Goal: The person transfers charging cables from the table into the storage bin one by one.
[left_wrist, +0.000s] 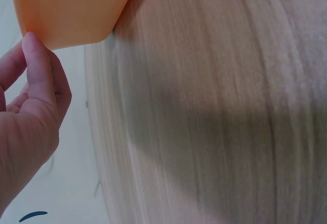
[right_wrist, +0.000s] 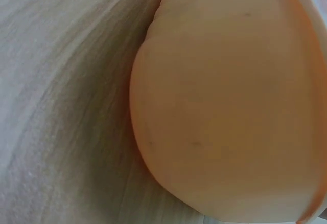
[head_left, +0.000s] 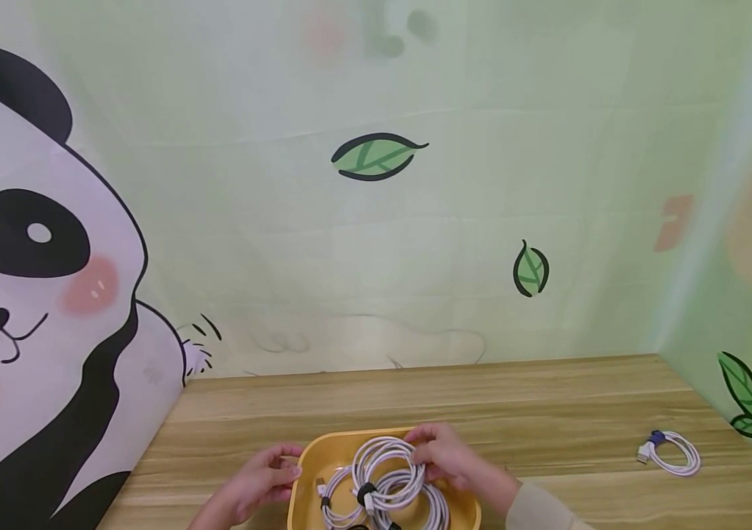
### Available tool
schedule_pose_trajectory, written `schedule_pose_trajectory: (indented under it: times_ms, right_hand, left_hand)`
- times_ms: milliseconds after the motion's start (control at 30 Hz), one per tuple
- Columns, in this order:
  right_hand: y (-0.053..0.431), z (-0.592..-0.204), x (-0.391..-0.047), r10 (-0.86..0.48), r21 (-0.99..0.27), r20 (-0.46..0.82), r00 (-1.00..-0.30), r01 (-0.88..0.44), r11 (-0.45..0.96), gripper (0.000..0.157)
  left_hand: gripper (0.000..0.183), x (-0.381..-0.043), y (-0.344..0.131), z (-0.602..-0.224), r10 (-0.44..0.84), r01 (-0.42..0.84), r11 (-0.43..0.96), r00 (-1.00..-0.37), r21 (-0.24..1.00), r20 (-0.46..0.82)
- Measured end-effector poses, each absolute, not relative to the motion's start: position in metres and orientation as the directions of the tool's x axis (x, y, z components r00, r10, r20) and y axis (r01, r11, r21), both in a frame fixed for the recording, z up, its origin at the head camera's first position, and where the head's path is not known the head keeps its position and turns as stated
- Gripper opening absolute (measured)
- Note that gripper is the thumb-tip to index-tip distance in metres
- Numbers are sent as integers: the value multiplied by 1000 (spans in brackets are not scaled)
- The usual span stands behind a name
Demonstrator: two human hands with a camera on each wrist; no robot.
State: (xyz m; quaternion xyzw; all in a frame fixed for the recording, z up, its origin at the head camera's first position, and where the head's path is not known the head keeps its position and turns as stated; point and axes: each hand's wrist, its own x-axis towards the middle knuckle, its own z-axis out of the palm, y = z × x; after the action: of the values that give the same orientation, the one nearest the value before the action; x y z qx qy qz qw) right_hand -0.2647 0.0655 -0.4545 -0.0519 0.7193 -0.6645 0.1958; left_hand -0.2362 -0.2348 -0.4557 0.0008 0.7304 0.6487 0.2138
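Observation:
A yellow plastic bin (head_left: 331,439) sits at the table's front edge, cut off by the bottom of the head view. My left hand (head_left: 265,480) grips its left side, thumb against the outer wall in the left wrist view. Over the bin, my right hand (head_left: 444,458) pinches the right side of a coiled white cable (head_left: 385,442) with a black tie. Beneath and beside that coil lie other white cables, among them a smaller coil (head_left: 332,508) at the left. The right wrist view shows only the bin's outer wall (right_wrist: 225,106); the hand is out of sight there.
On the wooden table (head_left: 548,397), far to the right, lies one white cable (head_left: 680,444) with a blue tie. A pale green backdrop (head_left: 270,243) with a panda and leaves printed on it rises behind the table and at both sides.

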Motion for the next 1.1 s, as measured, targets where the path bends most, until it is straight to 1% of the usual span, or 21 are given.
schedule_pose_trajectory:
  times_ms: [267,567,1100]
  right_hand:
    - [64,-457,-264,-313,-976,-216,-925,194,98,33]
    - [63,-458,-263,-290,-975,-222,-931,207,80,33]
    - [60,-459,-263,-238,-958,-277,-931,250,138,28]
  left_hand:
    - [43,-237,-235,-459,279,-262,161,-913,952,-298]
    - [41,-237,-235,-459,312,-241,131,-911,962,-271]
    - [41,-236,-235,-460,309,-239,135,-912,961,-271]
